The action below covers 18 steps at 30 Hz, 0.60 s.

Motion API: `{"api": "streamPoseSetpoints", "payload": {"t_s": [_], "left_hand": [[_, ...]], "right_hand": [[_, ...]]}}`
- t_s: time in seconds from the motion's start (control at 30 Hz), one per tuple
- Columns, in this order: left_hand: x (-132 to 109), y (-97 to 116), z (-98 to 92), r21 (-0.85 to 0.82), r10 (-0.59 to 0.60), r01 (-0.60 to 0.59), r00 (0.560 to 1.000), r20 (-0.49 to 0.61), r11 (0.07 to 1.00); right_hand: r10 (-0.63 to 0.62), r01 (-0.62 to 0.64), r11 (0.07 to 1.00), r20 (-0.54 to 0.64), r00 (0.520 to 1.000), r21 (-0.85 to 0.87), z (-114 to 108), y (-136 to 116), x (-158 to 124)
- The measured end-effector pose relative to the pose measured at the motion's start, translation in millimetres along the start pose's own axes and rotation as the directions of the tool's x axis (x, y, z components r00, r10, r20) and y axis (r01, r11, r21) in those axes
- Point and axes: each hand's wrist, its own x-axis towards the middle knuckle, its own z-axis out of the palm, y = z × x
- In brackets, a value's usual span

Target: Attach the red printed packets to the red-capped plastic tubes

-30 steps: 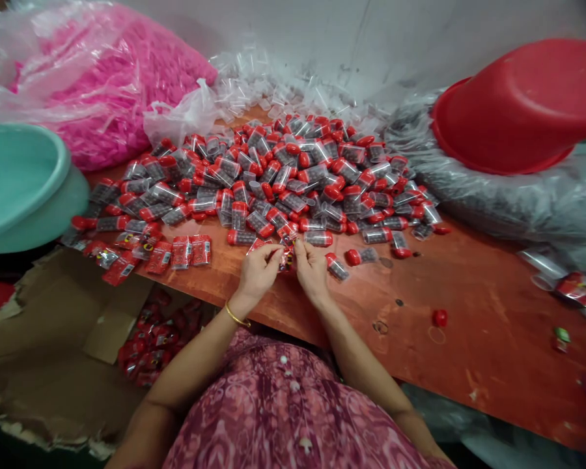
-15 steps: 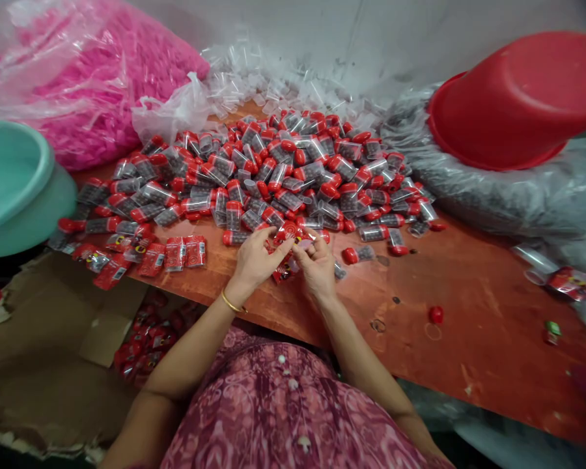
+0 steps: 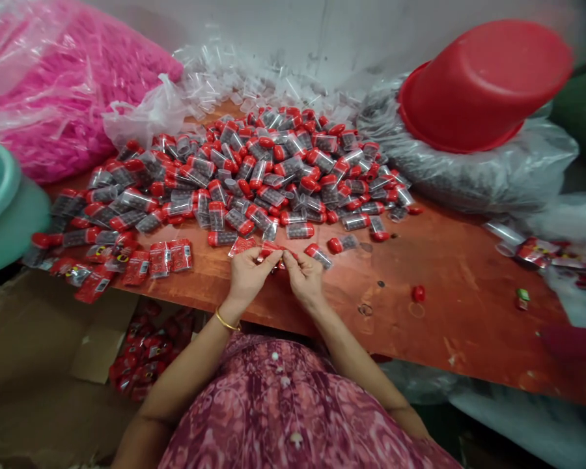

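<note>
The left hand (image 3: 245,275) and right hand (image 3: 306,281) pinch one red packet (image 3: 272,250) between them. A few filled packets (image 3: 162,256) lie at 9 o'clock. The big heap of tubes (image 3: 254,169) at 12 o'clock looks mostly undone.

We look from our own head, forward and down, close over the table's (image 3: 469,293) near edge, left hand (image 3: 247,275) and right hand (image 3: 306,280) pinching a packet (image 3: 272,250) just below centre, facing the wall (image 3: 351,32) past the far edge
</note>
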Motion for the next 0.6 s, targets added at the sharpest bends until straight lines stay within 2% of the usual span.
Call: {"api": "streamPoseSetpoints", "payload": {"t_s": [0.07, 0.13, 0.2, 0.27, 0.37, 0.47, 0.6], "left_hand": [[-6.7, -3.8, 4.7, -0.116, -0.080, 0.075, 0.996, -0.043, 0.990], [-13.4, -5.0, 7.8, -0.271, -0.200, 0.188, 0.980, -0.017, 0.944], [-19.2, -3.3, 9.4, -0.386, -0.326, 0.316, 0.945, 0.041, 0.867], [-23.1, 0.2, 10.6, -0.431, -0.411, 0.389, 0.911, 0.045, 0.814], [-24.6, 6.0, 12.5, -0.468, -0.456, 0.394, 0.890, -0.020, 0.791], [-21.6, 10.7, 13.2, -0.477, -0.475, 0.409, 0.880, -0.021, 0.778], [-14.1, 13.4, 10.2, -0.450, -0.484, 0.434, 0.875, 0.004, 0.780]], "right_hand": [[-0.010, 0.009, 0.999, -0.028, 1.000, -0.030, 2.3, 1.8, -5.0], [-0.014, 0.012, 0.999, -0.062, 0.998, -0.034, 3.0, 2.8, -7.9], [-0.010, 0.009, 1.000, -0.070, 0.998, -0.015, 2.9, 2.7, -9.6], [0.004, -0.003, 1.000, -0.050, 0.999, 0.006, 3.3, 1.8, -11.1], [0.005, -0.005, 1.000, 0.006, 1.000, -0.013, 4.5, 0.7, -12.6], [-0.013, 0.017, 0.996, 0.050, 0.999, -0.084, -0.1, -0.2, -11.4], [-0.101, 0.141, 0.954, 0.161, 0.982, -0.264, -28.4, -0.4, -5.8]]}}
